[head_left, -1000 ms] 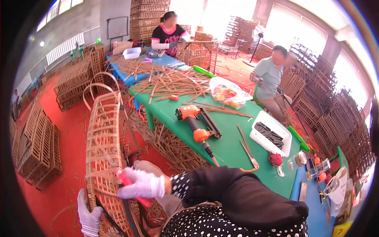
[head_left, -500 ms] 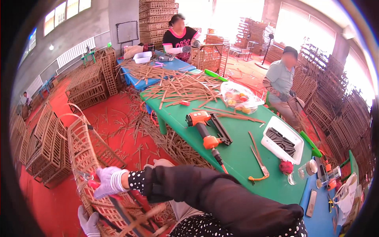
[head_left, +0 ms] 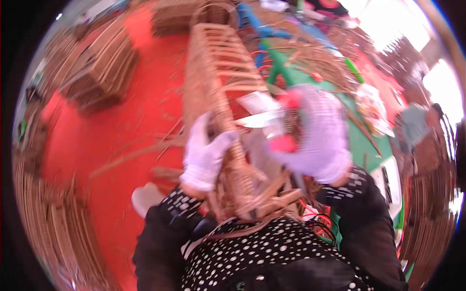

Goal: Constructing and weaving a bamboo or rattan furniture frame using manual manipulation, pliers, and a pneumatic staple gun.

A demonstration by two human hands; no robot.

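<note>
A long woven basket point(head_left: 201, 80) of brown strips, with an arched handle at its far end, stretches away from my lap. My left hand point(head_left: 206, 153), in a pale lilac glove, is closed round its rim. To the right of the basket, my gloved right hand point(head_left: 320, 133) is wrapped round red-handled shears point(head_left: 264, 119). Their silvery blades point left toward the rim; motion blur hides whether they touch it. Loose strip ends point(head_left: 276, 196) stick out of the basket's near end, close to my body.
The green table point(head_left: 286, 70) to the right bears wooden strips point(head_left: 315, 60), a clear bag point(head_left: 371, 109) and a white tray point(head_left: 395, 179). Stacked baskets point(head_left: 104, 63) stand on the red floor at left. A co-worker point(head_left: 330, 9) sits at the far side.
My view has swung downward and left, so the basket now lies in front of me. My right hand with the shears has come back from across the basket to its right side.
</note>
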